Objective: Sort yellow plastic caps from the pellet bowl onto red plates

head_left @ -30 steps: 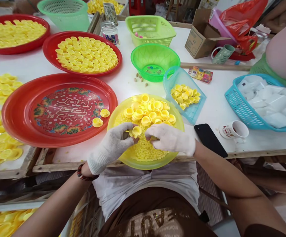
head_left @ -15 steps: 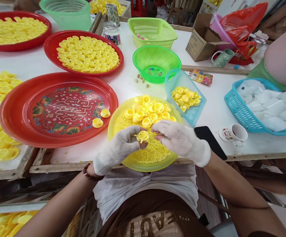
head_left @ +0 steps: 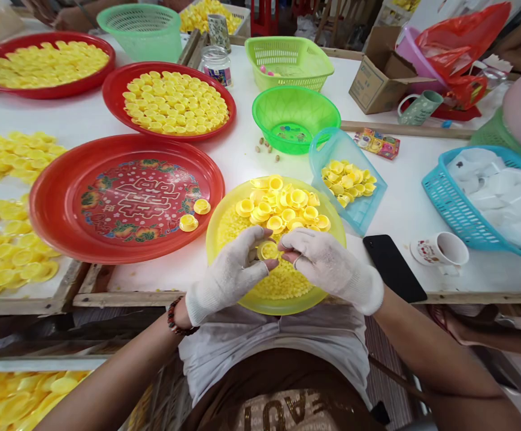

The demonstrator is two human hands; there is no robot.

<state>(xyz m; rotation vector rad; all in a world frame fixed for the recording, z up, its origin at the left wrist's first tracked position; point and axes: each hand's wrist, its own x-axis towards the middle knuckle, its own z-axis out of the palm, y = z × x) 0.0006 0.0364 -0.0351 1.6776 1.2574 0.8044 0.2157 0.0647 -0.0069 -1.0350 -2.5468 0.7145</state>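
A yellow basin (head_left: 335, 274) holds small yellow pellets (head_left: 282, 286) with a heap of yellow cups (head_left: 275, 224) on top. Over it, my gloved left hand (head_left: 236, 269) pinches a small yellow cup (head_left: 267, 250) between thumb and fingers. My gloved right hand (head_left: 326, 257) is closed close beside that cup, its fingertips together; whatever they hold is too small to make out. To the left, two yellow cups on saucers (head_left: 195, 214) stand on the large red tray (head_left: 63, 221).
Red trays of yellow cups (head_left: 175, 102) stand behind. A light blue scoop (head_left: 368, 206) with yellow pieces, a black phone (head_left: 395, 267), a mug (head_left: 438, 248) and a blue basket (head_left: 449, 197) are on the right. A green bowl (head_left: 296, 105) sits behind the basin.
The view has turned slightly left, so most things appear farther right. Both hands remain over the basin; my left fingers now cover more of the cup, and the right fingertips are nearer to it.
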